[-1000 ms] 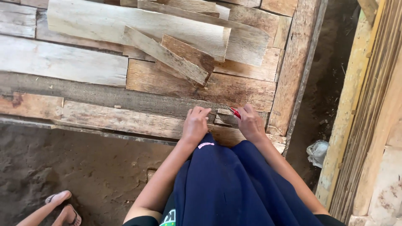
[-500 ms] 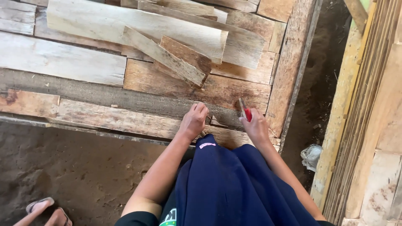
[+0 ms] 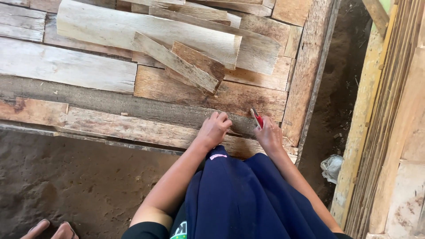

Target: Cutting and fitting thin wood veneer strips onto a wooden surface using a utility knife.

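Hands stay low on the boards (image 3: 146,130) near our knees. We should hold the red tool (image 3: 257,119) tight and keep our other fingers out of its way. Our right hand (image 3: 268,135) is closed around it. Our left hand (image 3: 215,129) is curled, fingers pressing the wood

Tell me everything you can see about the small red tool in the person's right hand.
The red tool is small and slim, with a red body and a lighter, metallic-looking tip pointing up and away from the person. Only its upper part shows; the rest is hidden in the right hand, which grips it from below. It stands tilted over the brown wooden plank, near the platform's right edge. What kind of tool it is cannot be told. The left hand rests on the boards beside it, not touching it.
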